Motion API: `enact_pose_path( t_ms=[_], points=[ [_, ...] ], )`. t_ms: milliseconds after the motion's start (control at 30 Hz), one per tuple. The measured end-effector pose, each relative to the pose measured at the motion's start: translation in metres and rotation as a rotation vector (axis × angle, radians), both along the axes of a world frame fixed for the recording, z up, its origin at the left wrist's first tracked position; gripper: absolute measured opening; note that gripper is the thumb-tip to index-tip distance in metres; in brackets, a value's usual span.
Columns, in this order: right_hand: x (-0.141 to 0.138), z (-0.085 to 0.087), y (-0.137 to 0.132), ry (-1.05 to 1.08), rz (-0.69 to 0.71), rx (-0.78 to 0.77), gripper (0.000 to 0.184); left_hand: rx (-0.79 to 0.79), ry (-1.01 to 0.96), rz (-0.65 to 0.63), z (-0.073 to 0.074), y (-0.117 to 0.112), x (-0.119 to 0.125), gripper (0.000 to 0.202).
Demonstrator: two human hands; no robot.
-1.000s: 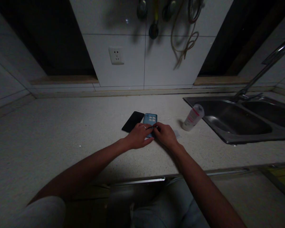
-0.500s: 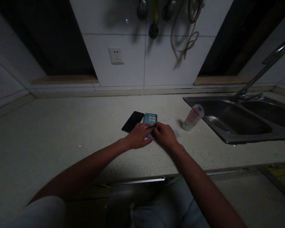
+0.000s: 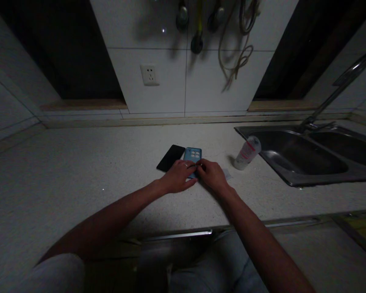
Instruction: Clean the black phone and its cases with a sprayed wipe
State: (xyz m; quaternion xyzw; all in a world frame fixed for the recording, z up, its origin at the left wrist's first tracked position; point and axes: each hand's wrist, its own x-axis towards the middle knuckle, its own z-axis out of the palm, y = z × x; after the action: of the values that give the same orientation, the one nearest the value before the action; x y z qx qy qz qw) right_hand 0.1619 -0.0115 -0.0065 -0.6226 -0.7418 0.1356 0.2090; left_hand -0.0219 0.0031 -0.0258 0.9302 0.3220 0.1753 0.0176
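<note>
Head view showed both hands meeting over a blue phone case (image 3: 188,155) that lay on the pale table (image 3: 110,162), its far end with the camera cut-outs uncovered. The left hand (image 3: 178,177) lay low across the case's near part, fingers reaching over it; whether that grip held the case or only pressed on it could not be told. The right hand (image 3: 212,174) had its fingers curled in narrow beside the left fingertips, with something small and dark between the two hands. Too little of it showed to name it or to say whether the right grip was closed on it.

Several slips seemed possible. If the left hand bore down unevenly, the light case would probably skid or twist under the pull of the right fingers. A small piece worked that tightly could spring loose, and the dim light would make it hard to find. The dark-screened phone (image 3: 171,158) lay just beside the case, near the left fingers, so a sideways shove might scrape or push it. A thin pale sheet (image 3: 226,173) lay by the right wrist and could be dragged along. Farther right, a clear plastic cup (image 3: 247,154) stood near the sink (image 3: 288,179); a wide swing of the right arm might topple it.
</note>
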Motion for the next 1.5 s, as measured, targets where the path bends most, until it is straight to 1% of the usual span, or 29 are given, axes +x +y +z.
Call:
enact_pose_path(
  t_ms=[600, 867, 1033, 1167, 1333, 1500],
  points=[
    [-0.001, 0.0, 0.0, 0.022, -0.04, -0.002, 0.025, 0.011, 0.004, 0.016, 0.001, -0.002, 0.0, 0.04],
    [-0.001, -0.007, 0.002, 0.026, -0.06, 0.075, 0.026, 0.028, 0.031, 0.012, 0.004, -0.003, 0.001, 0.042],
    [0.0, -0.012, 0.004, 0.023, -0.077, 0.141, 0.029, 0.053, 0.06, 0.015, 0.002, -0.002, 0.0, 0.042],
    [0.002, -0.014, 0.006, 0.012, -0.055, 0.175, 0.027, 0.067, 0.064, -0.015, 0.002, -0.002, 0.0, 0.043],
    [0.003, -0.015, 0.008, -0.011, -0.042, 0.168, 0.028, 0.061, 0.047, -0.039, 0.004, -0.002, -0.001, 0.043],
    [0.003, -0.014, 0.008, -0.033, -0.035, 0.145, 0.029, 0.051, 0.026, -0.039, 0.003, -0.001, -0.002, 0.039]
  ],
)
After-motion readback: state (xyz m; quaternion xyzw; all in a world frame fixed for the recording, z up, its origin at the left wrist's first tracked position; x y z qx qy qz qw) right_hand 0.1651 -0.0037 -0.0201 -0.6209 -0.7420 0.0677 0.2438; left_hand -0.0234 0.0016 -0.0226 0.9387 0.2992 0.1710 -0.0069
